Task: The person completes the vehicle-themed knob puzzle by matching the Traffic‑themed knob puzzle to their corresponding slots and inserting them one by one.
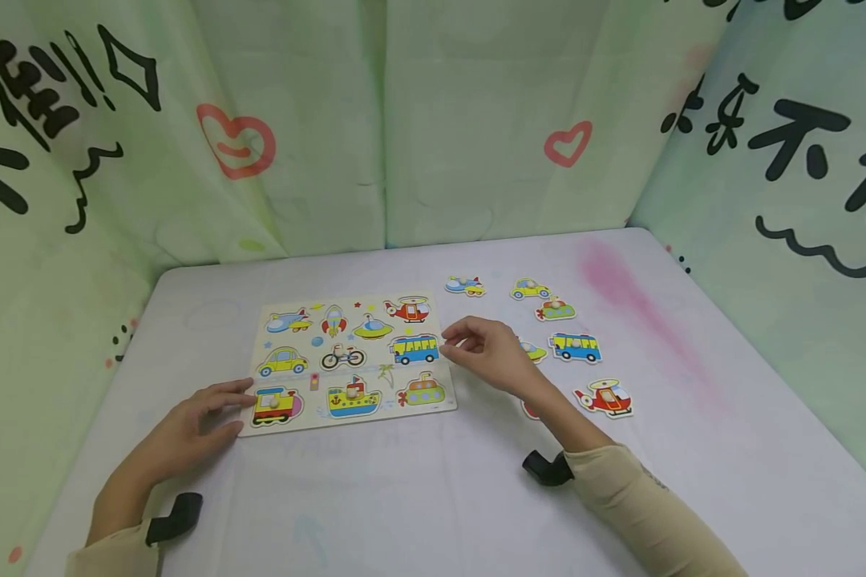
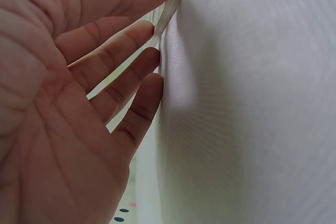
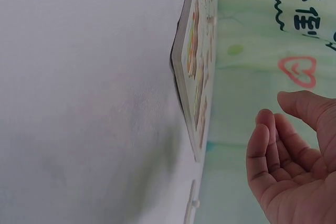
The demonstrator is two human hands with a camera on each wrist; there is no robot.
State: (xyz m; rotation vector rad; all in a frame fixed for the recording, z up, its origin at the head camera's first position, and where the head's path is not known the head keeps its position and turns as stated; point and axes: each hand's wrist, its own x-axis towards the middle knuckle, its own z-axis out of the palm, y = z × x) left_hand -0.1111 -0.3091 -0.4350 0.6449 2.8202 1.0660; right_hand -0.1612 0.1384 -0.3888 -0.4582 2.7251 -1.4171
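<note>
Head camera view: from my distant seat I see a picture board (image 1: 314,417) flat on a white-covered table (image 1: 375,513). Its long axis runs left to right, tipping up slightly toward the right.

The right hand (image 1: 494,354) hovers by the board's right edge. Its thumb and forefinger tips are a narrow gap apart, and I see nothing between them; my right wrist view also shows loosely bent fingers with nothing in them.

Everything seems to turn on which way those fingertips face. They point left at the board, where the bus picture (image 1: 414,349) lies just beside them, long side nearly level. The loose bus piece (image 1: 576,347) lies the opposite way, to the right beyond the knuckles, its long axis slanting slightly down to the right. Nearer, a saucer piece (image 1: 532,351) is half hidden by that hand. A plane piece (image 1: 465,286) lies farther back. For any of these loose pieces, I judge the right hand the nearer one.

The left hand (image 1: 188,429) is at the board's near left corner, beside the train (image 1: 274,406), fingers fairly straight and thumb spread wide; the left wrist view shows the thumb tip at the board's edge.
</note>
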